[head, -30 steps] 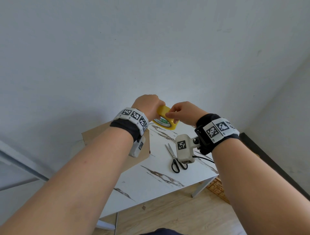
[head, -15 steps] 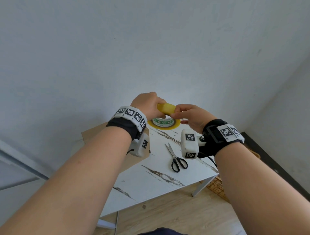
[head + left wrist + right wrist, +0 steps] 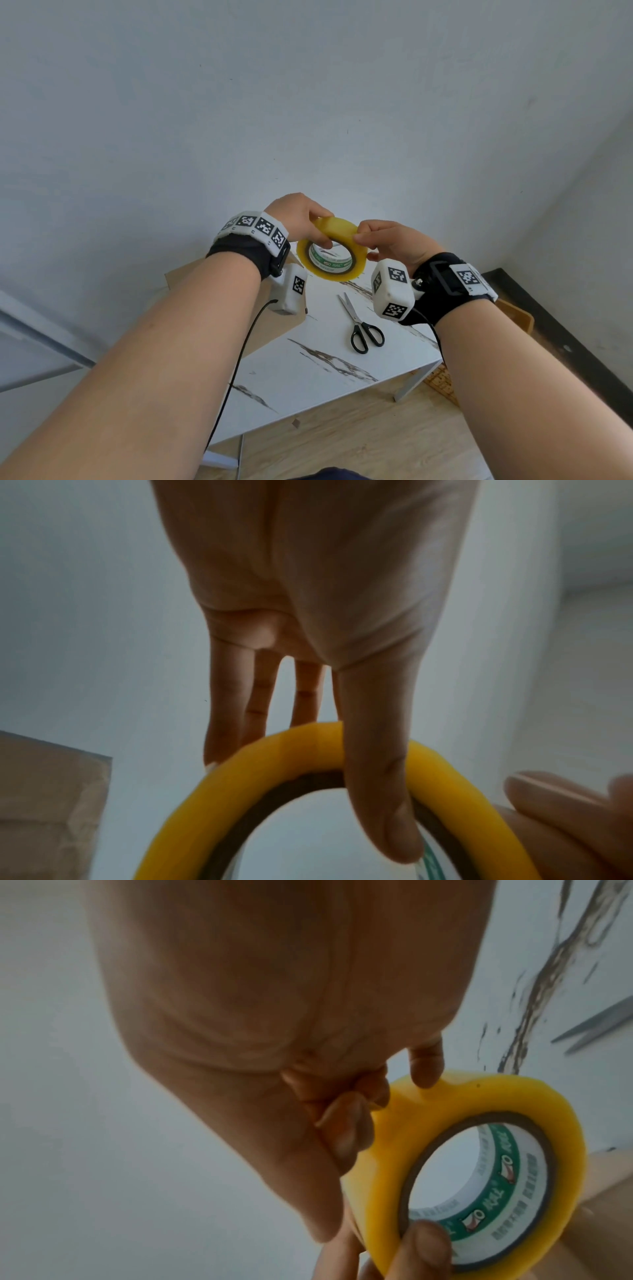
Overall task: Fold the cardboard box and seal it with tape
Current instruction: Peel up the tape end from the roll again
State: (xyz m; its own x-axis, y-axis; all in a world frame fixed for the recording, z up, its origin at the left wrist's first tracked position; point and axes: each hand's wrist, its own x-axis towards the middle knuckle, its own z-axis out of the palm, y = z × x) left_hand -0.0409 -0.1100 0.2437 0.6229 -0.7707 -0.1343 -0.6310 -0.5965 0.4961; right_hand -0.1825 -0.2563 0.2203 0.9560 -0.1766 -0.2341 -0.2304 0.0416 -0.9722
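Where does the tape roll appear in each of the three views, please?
Head: tape roll at centre, held up between left hand and right hand, above the table.
Left wrist: bottom centre, only its upper arc, thumb hooked through it.
Right wrist: lower right, whole ring.
Shared landmark: the green-printed core, visible in all three.

Black wristbands [image 3: 442, 287], checkered white markers [image 3: 258, 228]

White marble-veined table [image 3: 318, 387], black-handled scissors [image 3: 361, 325], cardboard box [image 3: 274, 329] on it
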